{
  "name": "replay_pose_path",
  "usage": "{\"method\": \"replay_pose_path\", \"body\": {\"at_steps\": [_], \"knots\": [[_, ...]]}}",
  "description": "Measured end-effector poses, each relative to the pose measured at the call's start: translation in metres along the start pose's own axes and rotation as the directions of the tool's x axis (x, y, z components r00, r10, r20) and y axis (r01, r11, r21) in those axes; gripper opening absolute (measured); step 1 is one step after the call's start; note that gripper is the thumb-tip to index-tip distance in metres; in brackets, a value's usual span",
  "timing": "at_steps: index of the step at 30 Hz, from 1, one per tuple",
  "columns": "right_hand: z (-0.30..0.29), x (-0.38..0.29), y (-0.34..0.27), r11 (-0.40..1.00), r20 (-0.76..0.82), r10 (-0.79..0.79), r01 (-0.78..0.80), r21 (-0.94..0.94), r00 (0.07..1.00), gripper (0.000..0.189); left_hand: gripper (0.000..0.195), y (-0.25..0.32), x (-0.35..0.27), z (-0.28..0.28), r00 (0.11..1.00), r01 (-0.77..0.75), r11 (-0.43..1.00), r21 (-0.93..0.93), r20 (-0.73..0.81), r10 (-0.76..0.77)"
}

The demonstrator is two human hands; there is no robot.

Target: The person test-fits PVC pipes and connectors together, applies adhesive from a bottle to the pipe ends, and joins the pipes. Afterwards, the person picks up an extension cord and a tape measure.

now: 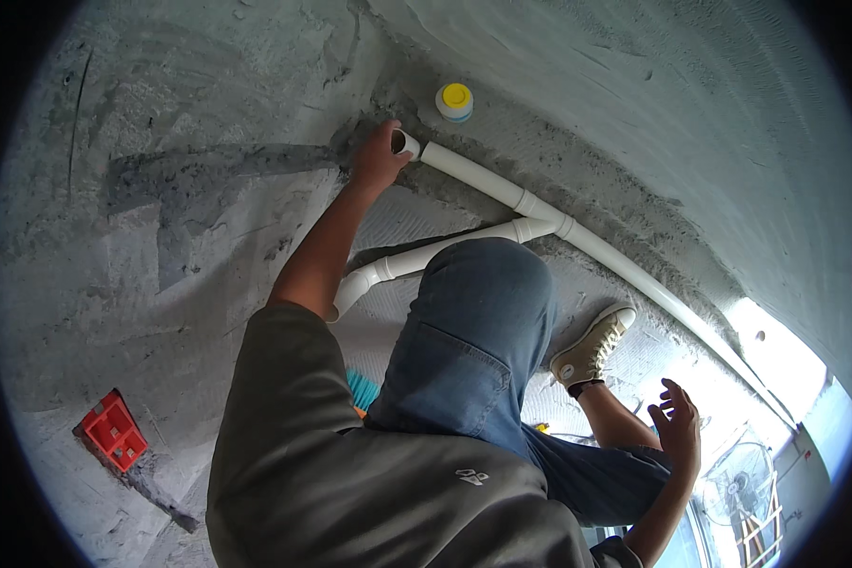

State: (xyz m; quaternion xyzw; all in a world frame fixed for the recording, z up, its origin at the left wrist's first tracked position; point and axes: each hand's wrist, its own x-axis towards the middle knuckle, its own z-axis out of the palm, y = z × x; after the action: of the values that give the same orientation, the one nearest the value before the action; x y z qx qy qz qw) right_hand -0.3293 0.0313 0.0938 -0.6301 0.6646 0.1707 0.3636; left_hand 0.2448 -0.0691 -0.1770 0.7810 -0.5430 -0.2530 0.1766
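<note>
My left hand (378,160) is closed around a short white PVC pipe fitting (410,146), its open mouth facing left. A narrow dark gap shows between that fitting and the end of a long white PVC drain pipe (472,170) along the foot of the wall. Partway down this pipe sits a Y-branch (550,220). From it a side pipe (447,247) runs left, passing behind my knee, to a bent elbow (353,290). My right hand (679,422) hangs in the air past my shoe, fingers apart, with nothing in it.
A white jar with a yellow lid (456,101) stands by the wall. A red electrical back box (116,431) is set into the left wall. Turquoise bristles (363,389) show beside my thigh. A fan (737,483) stands at lower right.
</note>
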Motion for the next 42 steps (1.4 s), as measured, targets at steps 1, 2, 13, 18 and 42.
{"method": "replay_pose_path", "body": {"at_steps": [1,2,13,18,42], "knots": [[0.0,0.0,-0.001,1.0,-0.002,0.002,-0.002,0.002,1.0,0.049,0.062,0.001,0.001,0.001,1.0,0.007,1.0,0.012,0.009,-0.007],[-0.001,0.001,-0.002,1.0,-0.01,0.003,-0.003,-0.006,1.0,0.05,0.062,0.003,0.002,0.001,1.0,0.004,1.0,0.011,0.009,-0.004],[-0.007,0.006,-0.012,1.0,-0.021,0.025,-0.024,0.019,0.999,0.049,0.085,-0.014,-0.005,0.013,0.993,-0.028,0.978,-0.208,-0.121,0.003],[0.001,0.039,-0.031,0.976,0.209,-0.169,0.193,-0.099,0.963,0.049,0.079,-0.028,-0.017,0.015,0.984,0.077,0.895,-0.439,-0.111,-0.139],[0.18,0.335,-0.054,0.941,-0.071,-0.176,0.147,-0.306,0.982,0.057,0.046,0.001,-0.041,-0.051,0.947,0.234,0.724,-0.649,-0.015,-0.32]]}}
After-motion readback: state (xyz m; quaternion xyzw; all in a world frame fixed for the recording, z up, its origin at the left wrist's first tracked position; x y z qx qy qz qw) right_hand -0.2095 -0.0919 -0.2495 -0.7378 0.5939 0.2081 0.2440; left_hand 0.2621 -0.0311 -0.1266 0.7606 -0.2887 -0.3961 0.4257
